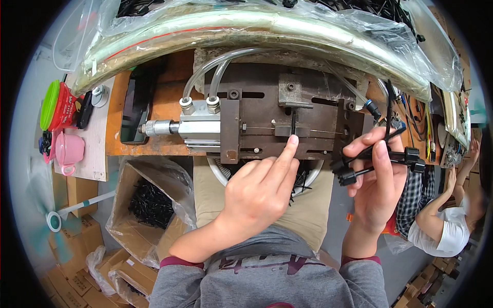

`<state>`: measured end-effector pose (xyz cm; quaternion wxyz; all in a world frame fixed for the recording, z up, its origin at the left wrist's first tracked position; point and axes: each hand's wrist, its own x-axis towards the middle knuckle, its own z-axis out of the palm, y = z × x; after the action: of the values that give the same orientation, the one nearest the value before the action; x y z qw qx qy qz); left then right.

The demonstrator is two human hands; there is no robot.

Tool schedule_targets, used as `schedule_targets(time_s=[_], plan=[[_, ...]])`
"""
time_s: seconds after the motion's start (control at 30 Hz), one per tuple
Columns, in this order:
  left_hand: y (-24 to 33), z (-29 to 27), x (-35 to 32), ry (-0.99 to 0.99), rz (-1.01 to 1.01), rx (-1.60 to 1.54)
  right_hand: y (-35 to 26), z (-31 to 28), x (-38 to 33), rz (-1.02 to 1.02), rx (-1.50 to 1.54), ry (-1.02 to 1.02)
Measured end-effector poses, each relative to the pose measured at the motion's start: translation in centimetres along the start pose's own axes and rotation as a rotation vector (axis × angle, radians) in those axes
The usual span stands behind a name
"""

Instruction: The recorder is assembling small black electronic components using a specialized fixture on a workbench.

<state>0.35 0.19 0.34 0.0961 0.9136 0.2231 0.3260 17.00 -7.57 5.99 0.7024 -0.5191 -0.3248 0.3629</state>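
Note:
With its index finger stretched out, my left hand [262, 187] touches the near end of a thin black plastic piece [293, 123]. That piece stands in the slot of a small metal block in the middle of a dark steel jig [262, 110]. My left hand grips nothing; its other fingers are bent and its thumb is hidden. Right of the jig, my right hand [377, 179] is closed around a bunch of black plastic stems with ribbed, knob-like ends [411, 158]. A silver pneumatic cylinder [200, 126] with clear hoses is fixed at the jig's left side.
A phone [134, 110] lies on the orange bench by a pink cup [70, 150]. Behind the jig runs a thick plastic-wrapped rim [257, 32]. An open box [120, 226] of black parts and a fan [54, 220] stand lower left. Another person [441, 231] sits at right.

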Motion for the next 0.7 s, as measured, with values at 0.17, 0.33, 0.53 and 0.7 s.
schedule_targets(time_s=[0.17,0.33,0.53,0.7], plan=[[0.1,-0.3,0.6,-0.056,-0.028,-0.025,0.4,-0.3,-0.7,0.067,0.036,-0.004],[0.0,-0.7,0.6,-0.106,-0.050,-0.027,0.4,-0.2,-0.9,0.142,0.078,-0.028],[-0.7,-1.6,0.7,-0.008,0.022,-0.205,0.2,0.4,-1.3,0.252,0.081,-0.038],[0.8,-3.8,1.2,0.055,0.145,-0.444,0.7,0.9,-1.8,0.358,0.116,-0.151]])
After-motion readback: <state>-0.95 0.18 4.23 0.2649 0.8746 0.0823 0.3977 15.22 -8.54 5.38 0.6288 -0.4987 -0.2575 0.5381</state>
